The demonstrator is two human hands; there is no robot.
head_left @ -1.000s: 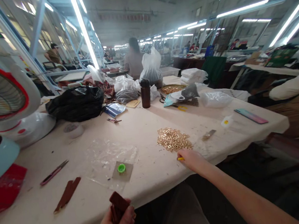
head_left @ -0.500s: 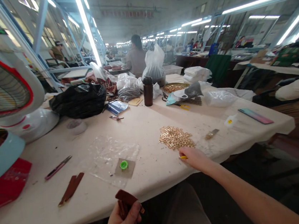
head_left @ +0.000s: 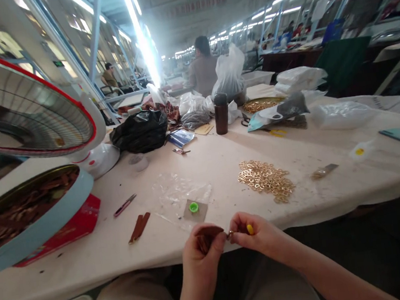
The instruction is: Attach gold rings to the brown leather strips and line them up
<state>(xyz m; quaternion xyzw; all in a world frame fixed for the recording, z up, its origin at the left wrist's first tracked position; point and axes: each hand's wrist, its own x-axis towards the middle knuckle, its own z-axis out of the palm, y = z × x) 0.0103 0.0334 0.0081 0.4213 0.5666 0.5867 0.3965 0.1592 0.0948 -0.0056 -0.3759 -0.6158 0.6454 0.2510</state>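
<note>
Left hand [head_left: 201,251] clamped on brown leather strip [head_left: 206,232]; right hand [head_left: 255,234] pinching small ring [head_left: 229,235] plus yellow tool [head_left: 249,229]; best kept steady, ring aligned squarely at strip end.

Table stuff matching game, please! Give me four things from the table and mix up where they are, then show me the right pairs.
Things:
1. gold rings
2. green cap
3. brown bottle
4. brown strip

Places:
A. pinched in the left hand
B. standing upright far back on the table
C. on a small grey square
D. heaped in a loose pile

Pairs: 1-D, 2-C, 3-B, 4-A
</note>
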